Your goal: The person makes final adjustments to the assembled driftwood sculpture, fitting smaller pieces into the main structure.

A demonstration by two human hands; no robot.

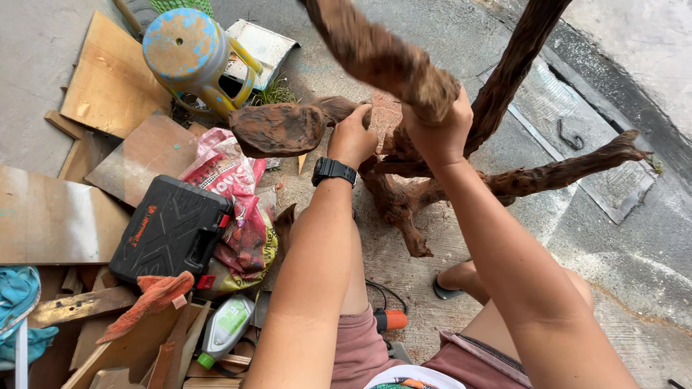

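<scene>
Gripping the driftwood root (404,180), left hand (352,137) clasps a stub, right hand (436,133) a thick branch.

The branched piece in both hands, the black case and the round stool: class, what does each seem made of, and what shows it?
Driftwood piece: raw reddish-brown wood, rough, gnarled and unfinished.
Black tool case: moulded plastic, apparently, with a matt ribbed lid.
Round stool: probably plastic; yellow, with worn blue paint on the seat.

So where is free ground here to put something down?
Bare concrete lies right of the reddish-brown branching driftwood, toward the metal drain grate, and far left of the paint-spattered yellow stool. The left side is crowded: plywood boards, black plastic tool case.
</scene>
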